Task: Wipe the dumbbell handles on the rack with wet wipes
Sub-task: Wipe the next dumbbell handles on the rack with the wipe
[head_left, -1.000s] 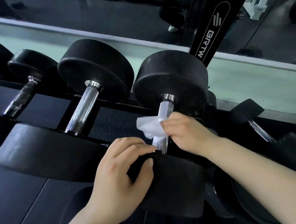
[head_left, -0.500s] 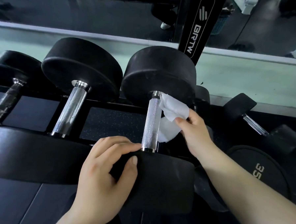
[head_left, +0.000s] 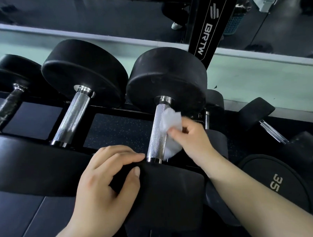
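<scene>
Right hand [head_left: 191, 134] pinches wet wipe [head_left: 170, 128] against handle [head_left: 157, 131]; upright [head_left: 208, 25] reads BRTW.

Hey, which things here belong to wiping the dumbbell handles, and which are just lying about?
Job in hand:
- wet wipe, pinched in the right hand
- handle that the wipe touches
- left hand gripping that dumbbell's near head
- neighbouring handle and dark handle, further left

Lying about:
- 35 plate
- BRTW post
</scene>
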{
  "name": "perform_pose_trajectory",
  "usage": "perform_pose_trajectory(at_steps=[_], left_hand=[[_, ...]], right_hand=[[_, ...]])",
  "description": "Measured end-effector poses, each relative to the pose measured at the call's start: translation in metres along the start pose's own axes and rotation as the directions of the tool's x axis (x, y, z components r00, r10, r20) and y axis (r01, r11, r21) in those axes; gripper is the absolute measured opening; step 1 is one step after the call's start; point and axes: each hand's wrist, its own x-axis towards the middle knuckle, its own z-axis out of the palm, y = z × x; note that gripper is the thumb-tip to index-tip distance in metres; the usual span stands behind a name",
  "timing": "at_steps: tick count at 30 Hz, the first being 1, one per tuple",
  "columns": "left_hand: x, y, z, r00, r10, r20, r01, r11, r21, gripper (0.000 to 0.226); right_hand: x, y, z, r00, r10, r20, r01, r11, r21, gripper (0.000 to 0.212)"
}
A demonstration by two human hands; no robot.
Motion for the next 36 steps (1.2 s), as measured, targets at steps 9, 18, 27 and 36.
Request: perform_pose_trajectory(at_steps=[9, 18, 27, 36], left_hand=[[0.000, 0.000, -0.001, 1.000, -0.002, 0.015, 0.002, 1.000, 0.003, 0.021], [0.000, 0.000, 0.000, 1.000, 0.010, 0.010, -0.010, 1.000, -0.008, 0.021], [0.000, 0.003, 0.000, 1.000, 0.005, -0.002, -0.005, 1.000, -0.001, 0.020], [0.000, 0.002, -0.001, 1.000, 0.000, 0.007, 0.000, 1.000, -0.014, 0.021]], right_hand=[[-0.024, -0.002, -0.002, 0.982, 0.032, 0.185, -0.018, 0.997, -0.080, 0.027], [0.006, -0.011, 0.000, 0.999, 0.042, -0.012, -0.041, 0.999, 0.012, 0.017], [0.020, -0.020, -0.003, 0.998, 0.024, -0.064, -0.026, 0.999, -0.022, 0.024], [-0.012, -0.016, -0.002, 0.989, 0.042, 0.141, -0.015, 0.982, -0.188, 0.012]])
